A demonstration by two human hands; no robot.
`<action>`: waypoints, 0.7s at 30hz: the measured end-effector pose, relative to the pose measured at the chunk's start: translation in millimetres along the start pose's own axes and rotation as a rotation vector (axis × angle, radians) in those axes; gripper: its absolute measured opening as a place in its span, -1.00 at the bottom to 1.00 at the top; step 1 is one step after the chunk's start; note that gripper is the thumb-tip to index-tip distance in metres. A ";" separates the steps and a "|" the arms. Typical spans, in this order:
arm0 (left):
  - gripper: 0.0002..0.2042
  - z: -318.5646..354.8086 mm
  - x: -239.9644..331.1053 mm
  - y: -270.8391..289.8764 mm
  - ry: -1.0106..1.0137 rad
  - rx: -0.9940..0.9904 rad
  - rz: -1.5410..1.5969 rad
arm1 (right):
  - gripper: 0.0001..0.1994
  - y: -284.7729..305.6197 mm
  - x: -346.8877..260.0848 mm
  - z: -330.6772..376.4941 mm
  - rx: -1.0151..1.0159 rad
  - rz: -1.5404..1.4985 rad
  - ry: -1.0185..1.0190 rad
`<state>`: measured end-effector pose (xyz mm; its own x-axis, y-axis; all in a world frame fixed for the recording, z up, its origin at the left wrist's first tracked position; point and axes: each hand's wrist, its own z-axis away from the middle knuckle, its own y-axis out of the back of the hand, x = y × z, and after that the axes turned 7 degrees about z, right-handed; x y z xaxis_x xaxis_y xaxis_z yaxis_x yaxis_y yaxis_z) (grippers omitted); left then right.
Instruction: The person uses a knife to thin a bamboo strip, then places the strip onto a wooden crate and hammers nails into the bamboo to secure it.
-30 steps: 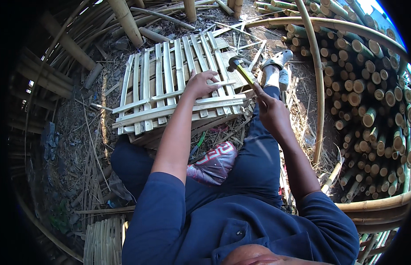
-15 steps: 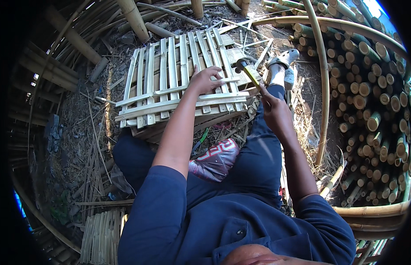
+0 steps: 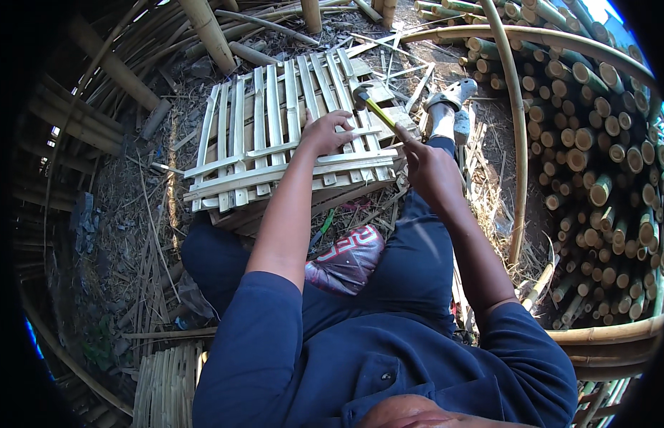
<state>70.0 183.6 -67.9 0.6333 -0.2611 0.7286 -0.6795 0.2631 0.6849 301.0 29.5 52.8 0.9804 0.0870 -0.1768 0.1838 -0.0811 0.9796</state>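
Note:
In front of me a panel of pale bamboo slats [image 3: 261, 107] lies on a low wooden base. Two cross strips [image 3: 275, 172] run over its near end. My left hand [image 3: 325, 133] rests on the panel by the upper cross strip, its thumb and fingers bent together. Anything between those fingertips is too small to make out. A hammer [image 3: 378, 110] with a yellow handle and dark head is gripped in my right hand [image 3: 433, 175]. Its head is over the panel's right side, just right of my left fingers.
Stacked bamboo poles [image 3: 596, 164] fill the right side behind a bent bamboo rail [image 3: 519, 135]. A bundle of cut strips [image 3: 164, 385] lies at lower left. A green-handled tool [image 3: 325, 225] and a printed cloth bundle [image 3: 350, 264] lie between my legs. Scraps cover the ground.
My right hand has swung the hammer left, bringing its head from beyond the panel's right edge to over the slats. My left hand stays in about the same place on the panel.

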 end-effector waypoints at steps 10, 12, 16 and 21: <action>-0.76 -1.3 -10.0 1.3 -0.024 0.000 0.038 | -0.33 -6.1 4.1 5.7 -0.123 0.039 -0.016; -0.76 -2.8 -3.8 -1.5 -0.014 0.000 0.060 | -0.39 -7.0 7.3 5.0 -0.073 -0.012 -0.055; -0.76 0.3 -6.5 -1.7 -0.016 0.029 0.065 | -0.51 -19.5 9.8 -5.7 0.079 -0.168 -0.086; -0.74 -2.6 1.3 -2.7 -0.033 0.033 0.044 | -0.68 -92.2 39.9 -52.7 0.100 -0.562 -0.270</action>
<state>73.6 185.0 -68.8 0.5905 -0.2811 0.7565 -0.7183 0.2444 0.6514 319.5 92.8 -39.5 0.7132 -0.1095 -0.6923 0.6688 -0.1891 0.7189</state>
